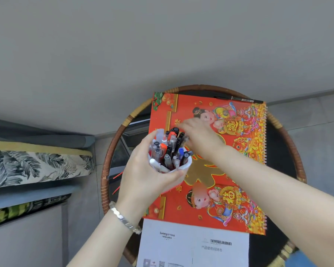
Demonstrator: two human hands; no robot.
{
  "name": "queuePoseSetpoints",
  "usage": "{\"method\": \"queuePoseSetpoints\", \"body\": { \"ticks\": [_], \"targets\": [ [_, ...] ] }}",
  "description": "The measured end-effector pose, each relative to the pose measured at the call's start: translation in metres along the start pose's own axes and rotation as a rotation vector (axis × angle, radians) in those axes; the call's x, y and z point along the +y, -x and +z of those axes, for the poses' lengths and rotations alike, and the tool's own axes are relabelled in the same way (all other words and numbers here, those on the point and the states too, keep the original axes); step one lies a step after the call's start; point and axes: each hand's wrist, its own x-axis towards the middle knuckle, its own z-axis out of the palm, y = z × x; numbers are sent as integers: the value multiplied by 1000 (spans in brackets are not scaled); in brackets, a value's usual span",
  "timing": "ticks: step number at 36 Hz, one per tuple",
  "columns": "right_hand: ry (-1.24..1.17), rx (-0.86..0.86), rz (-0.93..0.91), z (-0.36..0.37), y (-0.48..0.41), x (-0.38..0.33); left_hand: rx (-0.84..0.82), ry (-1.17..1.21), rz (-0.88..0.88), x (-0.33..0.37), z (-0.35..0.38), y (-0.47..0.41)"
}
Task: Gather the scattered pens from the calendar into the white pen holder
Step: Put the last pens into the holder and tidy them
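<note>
The left hand (143,170) is wrapped around the white pen holder (183,166), lifted over the red calendar (229,170); crammed with pens (168,149), it is probably top-heavy, so a low, full grip suits. Just beyond, the right hand (199,135) blurs at the pen tops, its grip unreadable. Farthest off, a black pen (239,99) lies along the calendar's far edge: light, stiff, slick, best pinched mid-barrel.

The left hand (143,174) holds the white pen holder (183,166), crammed with pens, above the red calendar (239,170), and the right hand (199,135) crosses just behind it. One black pen (239,99) lies unobstructed at the calendar's far edge. The calendar's spiral-bound side is bare and open.
</note>
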Motion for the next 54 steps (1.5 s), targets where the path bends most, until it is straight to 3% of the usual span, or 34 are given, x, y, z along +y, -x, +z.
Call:
{"method": "queuePoseSetpoints", "body": {
  "ticks": [2,5,10,14,23,31,35,39,44,48,54],
  "targets": [
    [220,-135,-38,0,-3,2,7,0,17,2,1,-4],
    [321,-190,-49,1,3,12,-36,53,-12,8,6,-11],
    [73,-46,186,-18,11,58,-13,23,-7,11,16,-24],
    [120,183,337,-50,7,106,-14,36,-39,14,25,-33],
    [194,79,326,-45,-16,137,-72,24,-22,16,43,-41],
    [141,143,575,-33,-8,139,-26,-151,-15,6,45,-38],
    [-69,338,522,-42,10,122,-6,-188,1,3,45,-33],
    [-610,545,427,-62,55,78,-12,-197,-2,3,44,-22],
    [-997,682,103,-86,129,20,-32,-205,8,5,43,-1],
    [-1069,756,6,-91,167,-8,-69,-210,30,7,43,19],
    [-929,871,32,-80,182,-27,-130,-224,81,9,40,46]
  ]
}}
